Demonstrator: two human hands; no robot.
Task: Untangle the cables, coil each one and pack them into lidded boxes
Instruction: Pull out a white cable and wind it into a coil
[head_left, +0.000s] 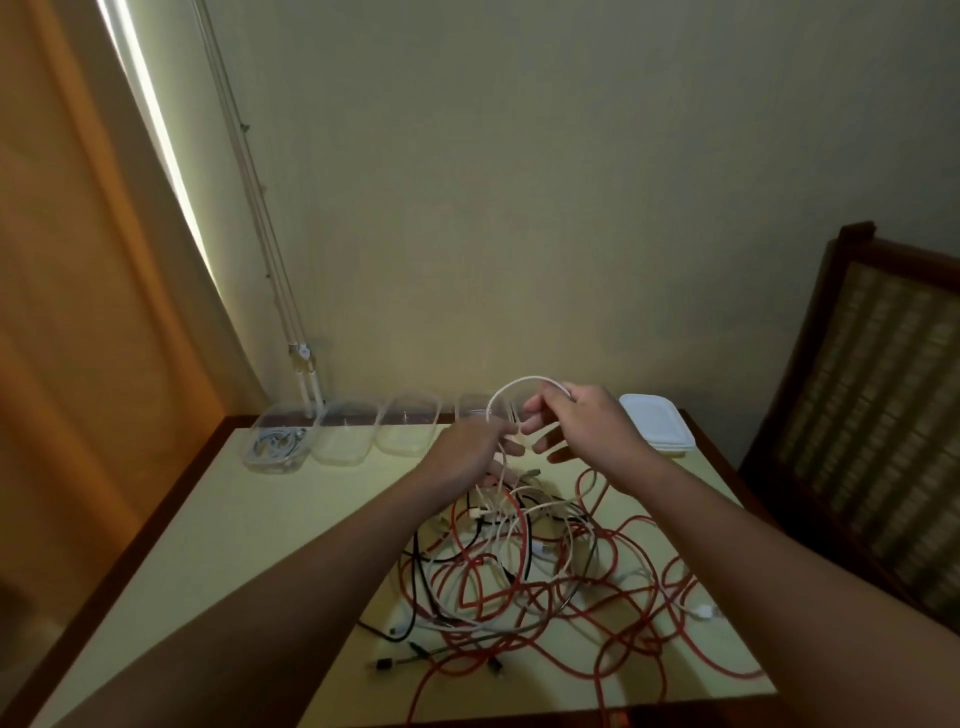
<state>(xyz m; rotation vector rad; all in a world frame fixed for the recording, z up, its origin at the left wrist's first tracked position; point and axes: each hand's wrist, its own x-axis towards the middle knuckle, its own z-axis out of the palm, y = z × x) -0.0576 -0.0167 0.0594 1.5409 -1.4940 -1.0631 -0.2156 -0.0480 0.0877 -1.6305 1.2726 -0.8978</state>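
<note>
Left hand (467, 451), right hand (584, 422): fingers around one thin white cable loop (511, 386).

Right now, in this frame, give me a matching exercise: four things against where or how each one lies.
Things:
1. thin white cable loop
2. long red cable
3. leftmost clear plastic box
4. stack of white plastic lids

States:
A. far right corner of the table
B. holds a coiled white cable
C. raised between left hand and right hand
D. tangled on the table

Pairs: 1-C, 2-D, 3-B, 4-A
</note>
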